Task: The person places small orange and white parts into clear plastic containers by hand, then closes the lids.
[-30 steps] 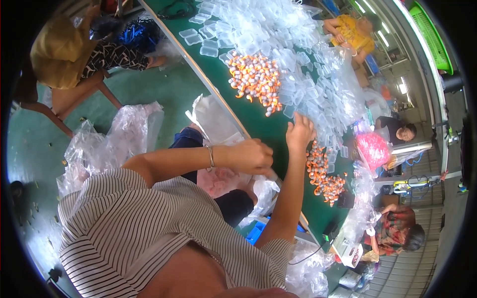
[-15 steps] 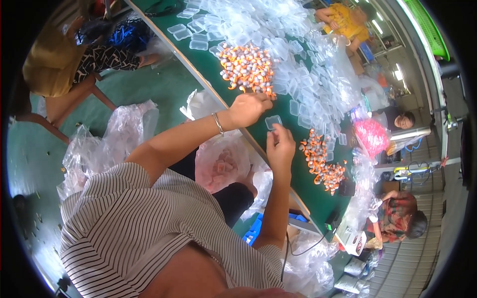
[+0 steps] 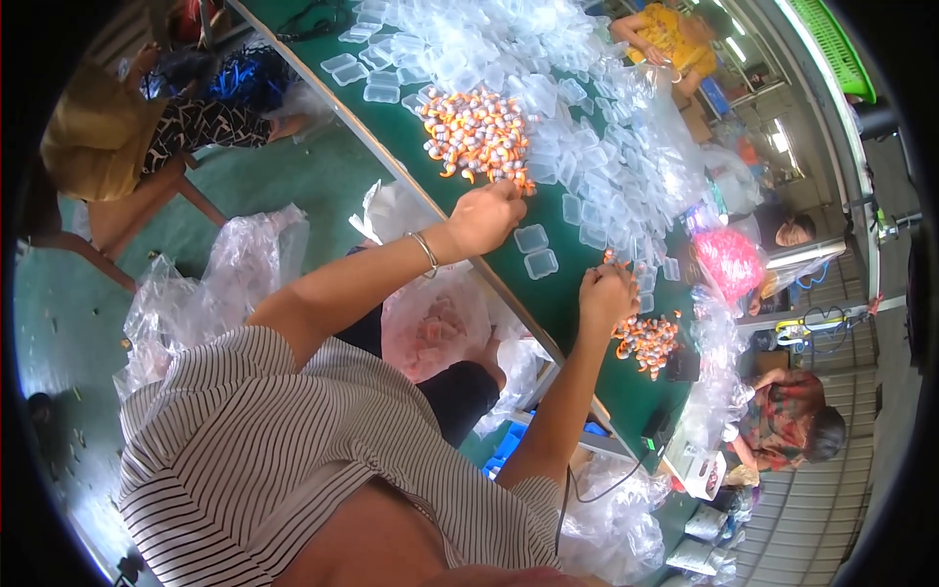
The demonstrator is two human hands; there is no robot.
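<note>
My left hand (image 3: 486, 217), with a bracelet at its wrist, reaches to the near edge of a large pile of small orange-and-grey pieces (image 3: 474, 137). Its fingers are bent together there, and anything between them is hidden. Over a smaller pile of similar pieces (image 3: 648, 342) on the right, my right hand (image 3: 608, 295) has its fingertips drawn together; what they pinch does not show. Between the hands, an opened clear plastic box (image 3: 540, 263) lies on the green table (image 3: 548, 303), its two shallow halves side by side.
A big heap of clear plastic boxes (image 3: 577, 147) covers the table's far side. Below the table edge hangs a clear bag (image 3: 435, 328) with reddish contents. A pink bag (image 3: 729, 264) lies at the right. Other people sit around, one in yellow (image 3: 667, 41) across the table.
The clear box has left my right hand and lies opened on the table. My right hand has moved right to the smaller pile. My left hand stays at the large pile.
</note>
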